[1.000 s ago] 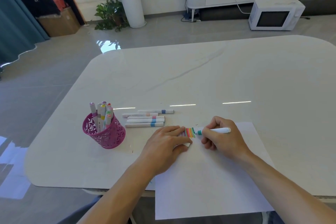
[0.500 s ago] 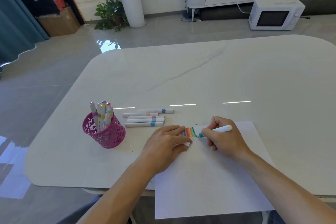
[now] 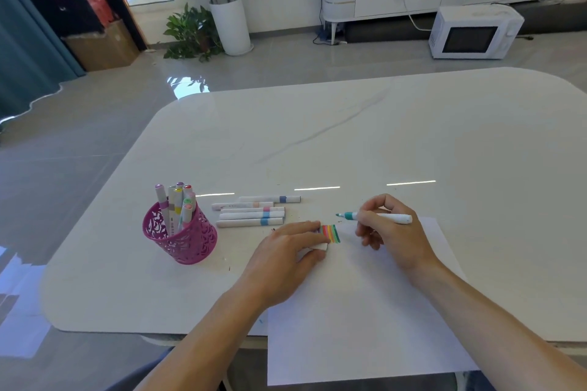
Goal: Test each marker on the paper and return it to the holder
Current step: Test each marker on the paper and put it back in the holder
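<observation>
Teal marker (image 3: 395,218) crosswise through right grip (image 3: 392,233)
</observation>
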